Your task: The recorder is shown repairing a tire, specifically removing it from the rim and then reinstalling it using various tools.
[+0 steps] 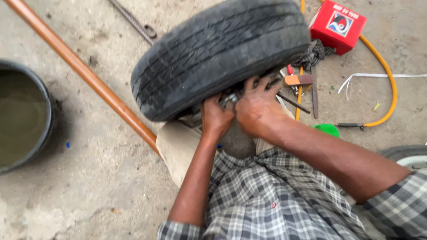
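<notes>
Plaid sleeves fill the bottom of my view, forearms reaching up to a worn black tyre (218,53) tilted on edge above a knee. My left hand (215,116) and right hand (258,109) press together under its rim, fingers curled on a small metal part (229,98); the grip is blurred. Nearby on the concrete floor (89,178) lie a red box (337,24), yellow hose (389,80) and water tub (24,115).

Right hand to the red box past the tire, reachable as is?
Probably not without shifting. The right hand is pressed against the underside of the tire, and the red box lies beyond it on the floor, with the tire's edge and scattered tools between them.
</notes>
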